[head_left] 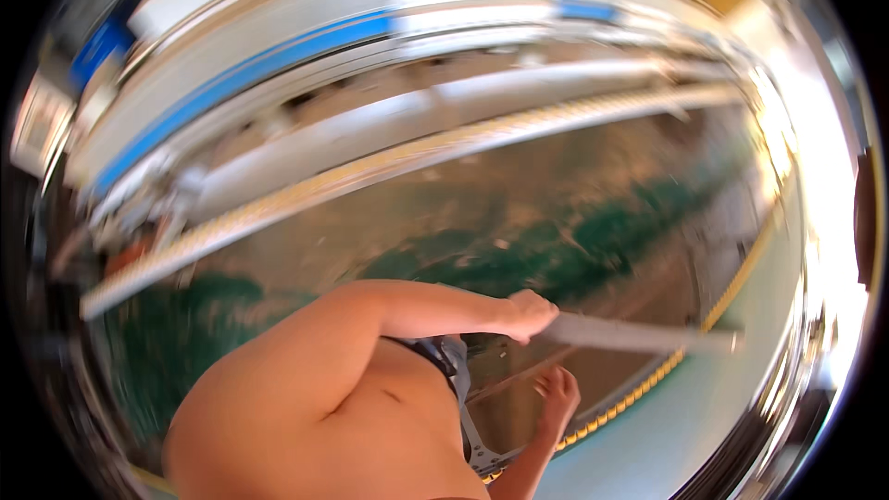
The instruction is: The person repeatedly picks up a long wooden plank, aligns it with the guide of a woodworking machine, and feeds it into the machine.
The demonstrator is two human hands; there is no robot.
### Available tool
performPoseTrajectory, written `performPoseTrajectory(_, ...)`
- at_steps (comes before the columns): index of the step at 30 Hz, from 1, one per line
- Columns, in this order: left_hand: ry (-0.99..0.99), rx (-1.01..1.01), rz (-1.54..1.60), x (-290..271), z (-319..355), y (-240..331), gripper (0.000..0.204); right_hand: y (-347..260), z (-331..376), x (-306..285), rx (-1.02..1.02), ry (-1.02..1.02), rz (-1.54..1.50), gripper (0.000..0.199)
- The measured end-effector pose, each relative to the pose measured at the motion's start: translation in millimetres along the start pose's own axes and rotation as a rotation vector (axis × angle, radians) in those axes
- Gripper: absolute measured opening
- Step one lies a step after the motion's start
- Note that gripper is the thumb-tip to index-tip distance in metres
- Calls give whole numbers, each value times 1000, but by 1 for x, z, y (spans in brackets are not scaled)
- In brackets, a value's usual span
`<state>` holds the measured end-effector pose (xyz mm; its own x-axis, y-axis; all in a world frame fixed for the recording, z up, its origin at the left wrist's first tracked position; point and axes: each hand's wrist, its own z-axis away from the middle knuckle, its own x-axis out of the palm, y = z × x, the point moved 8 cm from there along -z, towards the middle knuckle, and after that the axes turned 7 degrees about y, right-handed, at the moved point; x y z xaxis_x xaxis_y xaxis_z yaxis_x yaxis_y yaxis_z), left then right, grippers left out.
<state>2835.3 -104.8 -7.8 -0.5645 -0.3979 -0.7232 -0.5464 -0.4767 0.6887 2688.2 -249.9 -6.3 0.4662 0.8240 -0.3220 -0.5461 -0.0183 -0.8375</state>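
Note:
My left hand (531, 317) reaches across my body, its fingers closed round one end of a long, flat grey strip (630, 331). The strip points right, and its far end, with a small bright tip, lies over a pale green surface (639, 440). Motion smears it, so its exact kind does not show. Just below it is my right hand (559, 395), fingers loosely bent and apart, with nothing visible in them. That hand is near the strip but does not touch it.
A long white machine with a blue stripe (259, 83) spans the far side. In front of it runs a pale rail (417, 153) with yellowish marks. The floor (389, 222) is worn brown and green. A yellow toothed strip (639, 389) edges the pale green surface.

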Motion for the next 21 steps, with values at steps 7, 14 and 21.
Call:
performPoseTrajectory(7, 86, -145, -434, -13, 205, -44, 66, -30, 72, 25, -885, 62, 1276, 79)
performPoseTrajectory(14, 214, -260, -453, -30, 414, -81, 38, 39, 152, 114, -1028, -246, 1313, 104)
performPoseTrajectory(21, 203, -345, -442, -44, 634, -88, 33, 114, 309, 183, -982, -432, 1124, 79)
